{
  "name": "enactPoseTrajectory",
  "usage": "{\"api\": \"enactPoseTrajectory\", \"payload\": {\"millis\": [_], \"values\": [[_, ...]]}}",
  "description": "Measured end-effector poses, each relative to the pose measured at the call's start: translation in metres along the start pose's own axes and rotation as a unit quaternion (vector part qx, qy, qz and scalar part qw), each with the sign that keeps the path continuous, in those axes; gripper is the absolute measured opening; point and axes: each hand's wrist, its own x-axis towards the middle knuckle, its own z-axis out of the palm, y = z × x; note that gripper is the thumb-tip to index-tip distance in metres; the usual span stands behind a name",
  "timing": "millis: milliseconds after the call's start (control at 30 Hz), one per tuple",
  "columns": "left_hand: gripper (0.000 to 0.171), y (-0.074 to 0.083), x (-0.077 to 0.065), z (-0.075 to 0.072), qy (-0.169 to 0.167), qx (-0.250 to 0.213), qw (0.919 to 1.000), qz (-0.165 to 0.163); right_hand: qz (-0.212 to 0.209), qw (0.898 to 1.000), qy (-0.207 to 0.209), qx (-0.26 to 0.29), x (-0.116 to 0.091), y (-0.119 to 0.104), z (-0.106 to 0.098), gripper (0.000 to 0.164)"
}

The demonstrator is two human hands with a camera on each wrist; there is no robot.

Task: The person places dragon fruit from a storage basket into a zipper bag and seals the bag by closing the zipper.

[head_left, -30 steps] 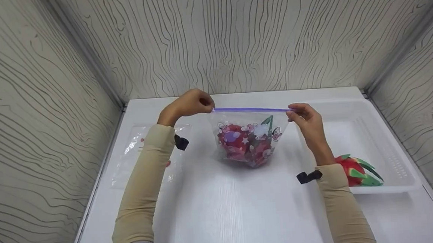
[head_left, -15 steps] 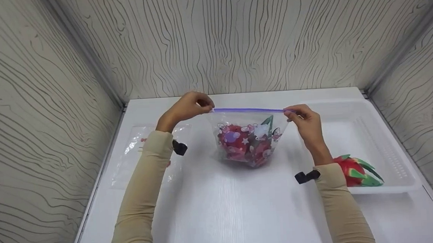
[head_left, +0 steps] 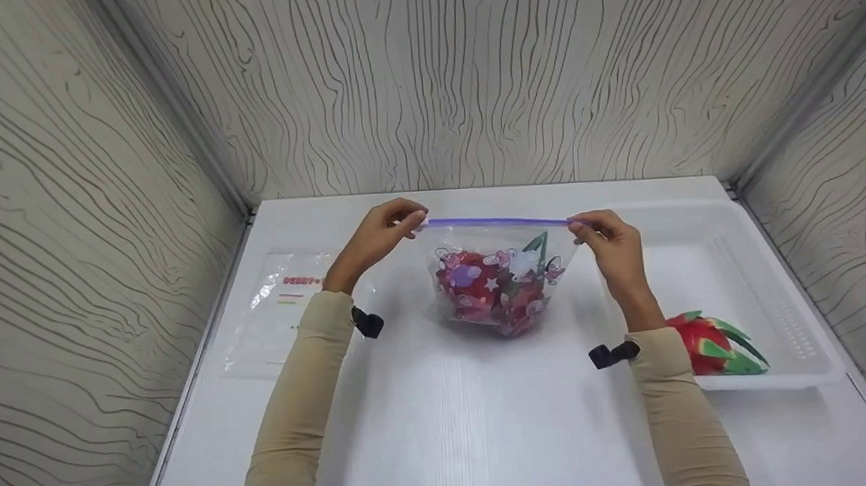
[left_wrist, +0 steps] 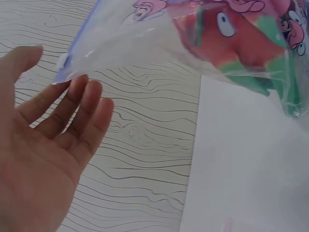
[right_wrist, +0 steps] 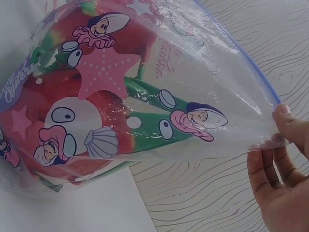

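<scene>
A clear zip bag with cartoon prints and a purple zip strip sits upright mid-table, red-and-green dragon fruits showing through it. At its top right corner my right hand pinches the strip end between thumb and fingers. My left hand is at the top left corner, beside the white slider. In the left wrist view its thumb stands apart from the fingers, whose tips lie right at the bag's corner. The strip runs nearly straight between both hands.
Another clear printed bag lies flat on the left of the white table, partly under the left arm. A white tray on the right holds a dragon fruit, partly covered by the right sleeve. Wood-patterned panels surround the table.
My left hand has lowered slightly and its thumb and fingers have loosened at the bag's corner. The left forearm has shifted right, uncovering print on the flat bag. My right hand keeps its pinch.
</scene>
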Motion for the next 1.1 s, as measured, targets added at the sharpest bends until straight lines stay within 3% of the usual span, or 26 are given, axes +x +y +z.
{"api": "enactPoseTrajectory", "payload": {"millis": [133, 267, 433, 533, 733, 1100], "values": [[0.043, -0.016, -0.008, 0.013, 0.014, -0.046, 0.9988, -0.008, -0.001, 1.0, 0.003, 0.002, 0.0, 0.002, 0.0, 0.02], [0.072, -0.031, -0.018, 0.028, -0.026, -0.067, 0.996, -0.054, 0.0, 1.0, 0.002, 0.005, 0.0, 0.002, 0.0, 0.02], [0.121, -0.046, -0.028, 0.055, -0.086, -0.05, 0.9914, -0.085, 0.0, 1.0, 0.003, 0.013, -0.001, 0.001, 0.0, 0.022], [0.134, -0.054, -0.032, 0.07, -0.103, -0.021, 0.9914, -0.078, 0.0, 1.0, 0.005, 0.014, 0.0, 0.002, 0.001, 0.022], [0.143, -0.063, -0.037, 0.091, -0.098, 0.009, 0.9923, -0.075, 0.005, 1.0, 0.005, 0.007, -0.001, 0.002, 0.001, 0.021], [0.127, -0.065, -0.035, 0.104, -0.059, -0.051, 0.9939, -0.077, 0.004, 1.0, 0.001, 0.008, -0.004, 0.005, 0.001, 0.029]]}}
